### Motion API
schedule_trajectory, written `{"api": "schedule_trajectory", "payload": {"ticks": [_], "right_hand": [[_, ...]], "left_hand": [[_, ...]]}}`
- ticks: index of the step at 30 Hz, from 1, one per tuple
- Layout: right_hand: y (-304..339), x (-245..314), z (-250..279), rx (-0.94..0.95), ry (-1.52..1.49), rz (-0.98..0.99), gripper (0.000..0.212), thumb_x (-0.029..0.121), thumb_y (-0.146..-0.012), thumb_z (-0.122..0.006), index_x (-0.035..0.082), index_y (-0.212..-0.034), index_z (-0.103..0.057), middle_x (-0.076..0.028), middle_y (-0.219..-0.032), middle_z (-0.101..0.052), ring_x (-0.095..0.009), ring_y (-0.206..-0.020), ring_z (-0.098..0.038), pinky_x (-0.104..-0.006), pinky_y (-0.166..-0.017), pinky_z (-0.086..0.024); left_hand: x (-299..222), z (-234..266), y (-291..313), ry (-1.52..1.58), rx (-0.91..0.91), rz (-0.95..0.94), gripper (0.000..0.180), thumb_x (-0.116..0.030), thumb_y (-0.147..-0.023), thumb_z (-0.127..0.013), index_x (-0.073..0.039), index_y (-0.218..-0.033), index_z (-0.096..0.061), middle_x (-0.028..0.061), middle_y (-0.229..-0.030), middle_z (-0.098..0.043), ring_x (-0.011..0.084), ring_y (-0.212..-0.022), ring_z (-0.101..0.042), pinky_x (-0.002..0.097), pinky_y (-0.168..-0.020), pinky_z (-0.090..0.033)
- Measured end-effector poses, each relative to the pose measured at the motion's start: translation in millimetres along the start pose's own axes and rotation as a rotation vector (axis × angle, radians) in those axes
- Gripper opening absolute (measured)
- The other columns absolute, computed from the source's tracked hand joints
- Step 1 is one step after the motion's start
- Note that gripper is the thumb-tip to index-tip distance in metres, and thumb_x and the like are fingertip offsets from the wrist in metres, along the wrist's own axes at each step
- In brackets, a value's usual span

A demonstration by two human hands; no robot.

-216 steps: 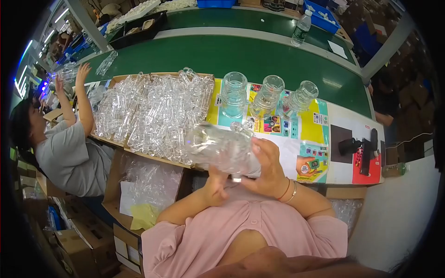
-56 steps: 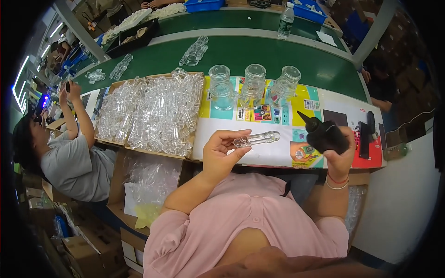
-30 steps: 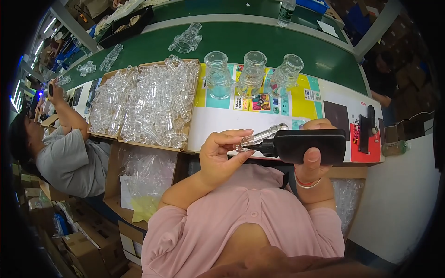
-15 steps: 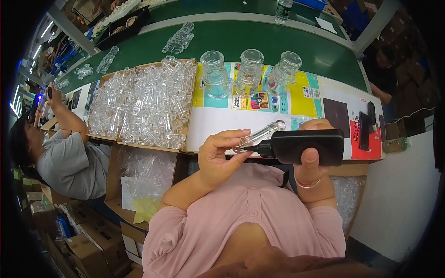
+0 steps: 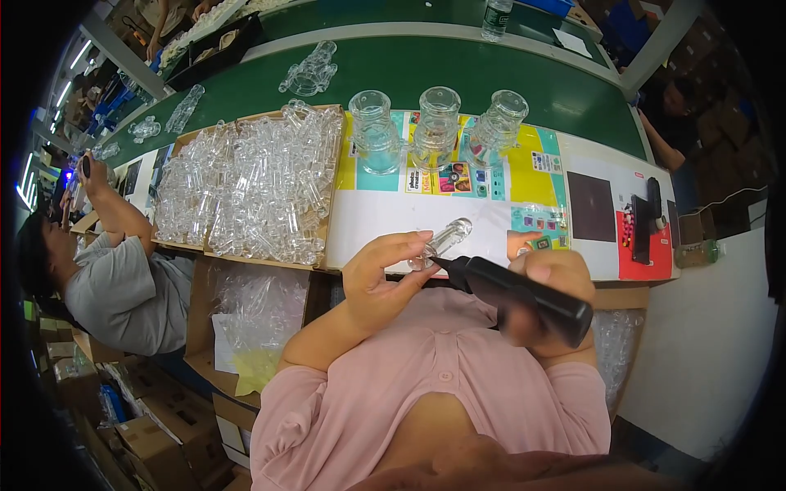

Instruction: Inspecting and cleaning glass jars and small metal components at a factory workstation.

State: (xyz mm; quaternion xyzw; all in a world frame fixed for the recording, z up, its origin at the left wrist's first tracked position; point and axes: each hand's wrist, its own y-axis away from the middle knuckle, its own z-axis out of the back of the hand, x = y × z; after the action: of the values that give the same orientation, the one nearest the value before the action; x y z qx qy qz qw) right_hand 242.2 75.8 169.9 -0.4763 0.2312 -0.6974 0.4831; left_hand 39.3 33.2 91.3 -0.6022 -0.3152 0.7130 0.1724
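Between the thumb and fingers of my left hand (image 5: 383, 274) is a small clear tube-like piece (image 5: 449, 239), its rounded end pointing up and away to the right. My right hand (image 5: 550, 299) is wrapped round a black squeeze bottle (image 5: 524, 296) with a narrow tapered nozzle. The nozzle tip is at the near end of the clear piece, by my left fingertips; whether it touches cannot be made out. Beyond my hands, a clear glass vessel (image 5: 375, 135) stands in a row with two more, a middle vessel (image 5: 437, 131) and a right vessel (image 5: 496, 131), on printed card.
A cardboard tray (image 5: 334, 188) heaped with clear pieces lies at the left. Loose clear shapes (image 5: 309, 69) rest on the green table (image 5: 385, 65). A black device (image 5: 641, 229) lies at right on red printed card. A co-worker in grey (image 5: 123, 286) sits at left.
The black bottle has tilted, its base swinging down toward me while the nozzle stays by the clear piece. My right hand turned with it. My left hand shifted slightly left.
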Motion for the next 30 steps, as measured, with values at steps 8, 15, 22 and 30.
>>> {"api": "schedule_trajectory", "payload": {"ticks": [8, 15, 22, 30], "right_hand": [[6, -2, -3, -0.004, -0.112, 0.17, 0.052, 0.015, -0.066, -0.078, 0.0, -0.105, -0.046, -0.013, -0.088, -0.054, -0.024, -0.068, -0.06, -0.0309, -0.058, -0.05], [16, 0, -3, 0.006, -0.245, 0.115, 0.05, 0.016, -0.072, -0.073, 0.007, -0.111, -0.042, -0.013, -0.099, -0.053, -0.028, -0.074, -0.058, -0.0354, -0.065, -0.05], [5, -6, -7, -0.012, -0.187, 0.375, 0.036, 0.009, -0.072, -0.07, -0.003, -0.097, -0.046, -0.018, -0.088, -0.053, -0.023, -0.059, -0.057, -0.0331, -0.054, -0.049], [0, -9, -13, -0.027, -0.12, 0.48, 0.029, 0.0, -0.068, -0.061, -0.005, -0.093, -0.047, -0.019, -0.086, -0.054, -0.023, -0.059, -0.055, -0.033, -0.051, -0.048]], "left_hand": [[-3, 3, 1, 0.21, 0.068, 0.193, 0.042, 0.001, -0.072, -0.07, 0.001, -0.11, -0.053, 0.0174, -0.106, -0.06, 0.0205, -0.091, -0.061, 0.0295, -0.081, -0.048], [-8, 8, 1, 0.785, 0.1, 0.563, 0.043, -0.003, -0.079, -0.064, 0.002, -0.116, -0.044, 0.0199, -0.106, -0.059, 0.0193, -0.094, -0.06, 0.0302, -0.082, -0.049], [-6, 8, 2, 0.756, 0.097, 0.547, 0.038, -0.003, -0.078, -0.065, 0.002, -0.11, -0.045, 0.0199, -0.105, -0.059, 0.0193, -0.094, -0.06, 0.0299, -0.082, -0.049], [-1, 7, 5, 0.39, 0.07, 0.286, 0.04, 0.003, -0.075, -0.066, 0.0, -0.108, -0.045, 0.0234, -0.106, -0.057, 0.0272, -0.095, -0.059, 0.0362, -0.084, -0.049]]}}
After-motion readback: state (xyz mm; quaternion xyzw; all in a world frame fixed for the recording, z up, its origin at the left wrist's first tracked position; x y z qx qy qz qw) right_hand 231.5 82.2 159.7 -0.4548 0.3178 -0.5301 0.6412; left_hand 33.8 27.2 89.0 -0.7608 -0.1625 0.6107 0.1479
